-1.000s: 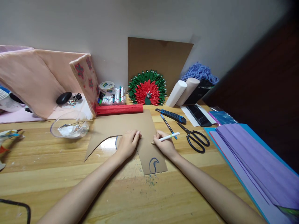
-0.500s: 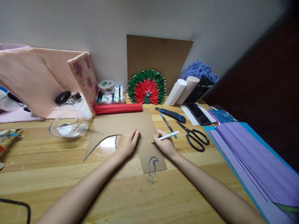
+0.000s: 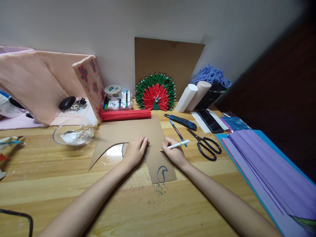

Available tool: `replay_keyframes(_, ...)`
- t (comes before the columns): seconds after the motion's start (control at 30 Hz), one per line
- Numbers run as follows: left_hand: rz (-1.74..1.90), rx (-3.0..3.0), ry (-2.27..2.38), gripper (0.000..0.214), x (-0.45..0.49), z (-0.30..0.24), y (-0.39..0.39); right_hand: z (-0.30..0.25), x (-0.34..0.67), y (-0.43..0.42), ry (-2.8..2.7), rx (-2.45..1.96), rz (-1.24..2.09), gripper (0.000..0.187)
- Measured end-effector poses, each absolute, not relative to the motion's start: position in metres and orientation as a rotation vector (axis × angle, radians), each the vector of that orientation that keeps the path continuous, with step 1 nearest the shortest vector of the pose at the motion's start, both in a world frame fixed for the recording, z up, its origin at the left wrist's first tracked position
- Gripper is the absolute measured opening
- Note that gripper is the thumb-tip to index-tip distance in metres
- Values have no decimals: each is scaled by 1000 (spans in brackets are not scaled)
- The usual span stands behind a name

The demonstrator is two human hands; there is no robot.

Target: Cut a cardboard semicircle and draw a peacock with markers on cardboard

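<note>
A brown cardboard sheet (image 3: pixel 130 131) with a curved cut-out lies on the wooden table (image 3: pixel 74 184). My left hand (image 3: pixel 134 151) rests on it with fingers curled, pressing it down. My right hand (image 3: pixel 174 152) grips a white marker (image 3: pixel 178 144) with its tip on the cardboard's right part. A small blue drawn shape (image 3: pixel 162 173) sits near the sheet's lower end.
Black scissors (image 3: pixel 206 144), a blue utility knife (image 3: pixel 181 121) and a blue pen (image 3: pixel 176 130) lie to the right. Purple paper sheets (image 3: pixel 266 168) fill the right side. A glass bowl (image 3: pixel 73 134), a red paper roll (image 3: pixel 125 114), a marker box (image 3: pixel 118 102) and a paper peacock (image 3: pixel 155 93) stand behind.
</note>
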State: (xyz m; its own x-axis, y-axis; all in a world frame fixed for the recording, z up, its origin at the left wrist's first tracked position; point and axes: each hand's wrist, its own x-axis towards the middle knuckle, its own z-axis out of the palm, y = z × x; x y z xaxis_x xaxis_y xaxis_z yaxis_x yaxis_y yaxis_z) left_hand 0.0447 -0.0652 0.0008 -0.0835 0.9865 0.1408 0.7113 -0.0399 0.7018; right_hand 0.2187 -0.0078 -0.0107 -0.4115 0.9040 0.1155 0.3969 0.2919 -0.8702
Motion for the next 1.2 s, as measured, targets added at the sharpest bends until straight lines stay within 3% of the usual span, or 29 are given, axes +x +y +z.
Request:
replay_keyframes(0.27, 893, 1779, 1826, 40, 44, 2, -66, -12, 217, -10, -1928, -1114, 1168, 30)
replay_keyframes(0.93, 904, 1781, 1828, 39, 44, 1, -65, -14, 219, -7, -2049, -1140, 999, 27)
replay_keyframes(1.2, 900, 1794, 1822, 39, 44, 1, -65, -15, 218, -7, -1877, -1114, 1140, 31)
